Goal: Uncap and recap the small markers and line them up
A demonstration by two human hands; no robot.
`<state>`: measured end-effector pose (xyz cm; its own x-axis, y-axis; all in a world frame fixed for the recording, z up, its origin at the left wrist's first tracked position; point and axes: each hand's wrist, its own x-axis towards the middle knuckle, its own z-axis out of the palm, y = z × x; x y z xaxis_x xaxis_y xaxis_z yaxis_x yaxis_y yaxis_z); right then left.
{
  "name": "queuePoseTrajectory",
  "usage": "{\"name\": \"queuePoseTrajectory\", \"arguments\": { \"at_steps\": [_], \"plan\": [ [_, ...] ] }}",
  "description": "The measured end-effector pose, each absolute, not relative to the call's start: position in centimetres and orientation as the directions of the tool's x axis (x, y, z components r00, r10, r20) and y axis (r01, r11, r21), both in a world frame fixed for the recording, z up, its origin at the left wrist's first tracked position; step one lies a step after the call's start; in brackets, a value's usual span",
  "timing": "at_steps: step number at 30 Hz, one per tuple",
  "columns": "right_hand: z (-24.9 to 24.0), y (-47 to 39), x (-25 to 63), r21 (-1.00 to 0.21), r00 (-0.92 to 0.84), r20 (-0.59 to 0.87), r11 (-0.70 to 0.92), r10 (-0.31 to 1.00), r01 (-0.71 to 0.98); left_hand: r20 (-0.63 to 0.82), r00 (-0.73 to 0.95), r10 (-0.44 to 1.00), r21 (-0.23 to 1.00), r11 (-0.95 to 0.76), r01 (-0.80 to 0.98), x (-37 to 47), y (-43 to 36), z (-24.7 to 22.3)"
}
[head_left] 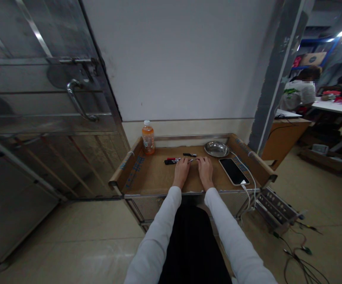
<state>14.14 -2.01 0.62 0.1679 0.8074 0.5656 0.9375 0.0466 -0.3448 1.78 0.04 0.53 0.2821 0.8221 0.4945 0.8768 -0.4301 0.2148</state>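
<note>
Over the cardboard-lined tray top (156,181), both my hands are close together with fingers bent inward. My left hand (182,170) is closed on a slim pen (191,160), whose tip points toward the other hand. My right hand (205,170) is pinched near that end; what sits between its fingertips is too small to make out. Left of my left hand lie a black pen (168,162) and a red pen (172,159), partly hidden by the fingers. A short black pen piece (189,155) lies just beyond my hands.
An orange drink bottle (148,138) stands at the back left. A shiny metal bowl (217,149) and a phone (233,171) with a white cable (249,173) lie at the right. Raised cardboard sides (252,157) edge the tray. A person (299,94) sits in the room beyond.
</note>
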Motion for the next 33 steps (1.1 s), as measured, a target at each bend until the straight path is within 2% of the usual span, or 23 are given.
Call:
{"name": "queuePoseTrajectory", "arguments": {
  "at_steps": [7, 12, 16, 19, 25, 29, 33],
  "plan": [
    [0.7, -1.9, 14.1, -0.404, -0.013, 0.599, 0.316, 0.801, 0.858, 0.535, 0.294, 0.792, 0.312, -0.508, 0.803, 1.7, -0.2, 0.7],
    [0.7, -2.0, 13.8, -0.379, -0.163, 0.583, 0.443, 0.796, 0.813, 0.533, 0.174, 0.828, 0.325, -0.390, 0.861, 1.6, -0.6, 0.9],
    [-0.1, -1.4, 13.7, -0.355, -0.164, 0.546, 0.404, 0.821, 0.843, 0.553, 0.106, 0.827, 0.232, -0.274, 0.933, 1.6, -1.0, 0.9],
    [-0.8, -1.0, 13.8, -0.351, -0.067, 0.513, 0.280, 0.856, 0.893, 0.537, 0.016, 0.844, 0.200, -0.146, 0.969, 1.4, -1.5, 0.7],
    [-1.0, -1.0, 14.0, -0.297, 0.001, 0.435, 0.142, 0.900, 0.944, 0.475, -0.182, 0.861, 0.252, 0.065, 0.966, 1.0, -2.7, 0.7],
    [-0.8, -1.1, 13.8, -0.256, -0.003, 0.431, 0.126, 0.902, 0.958, 0.438, -0.239, 0.867, 0.321, 0.097, 0.942, 1.1, -2.7, 0.8],
    [-0.7, -1.1, 13.6, -0.232, 0.017, 0.424, 0.091, 0.905, 0.968, 0.482, -0.246, 0.841, 0.344, 0.076, 0.936, 1.1, -2.2, 0.6]
  ]
}}
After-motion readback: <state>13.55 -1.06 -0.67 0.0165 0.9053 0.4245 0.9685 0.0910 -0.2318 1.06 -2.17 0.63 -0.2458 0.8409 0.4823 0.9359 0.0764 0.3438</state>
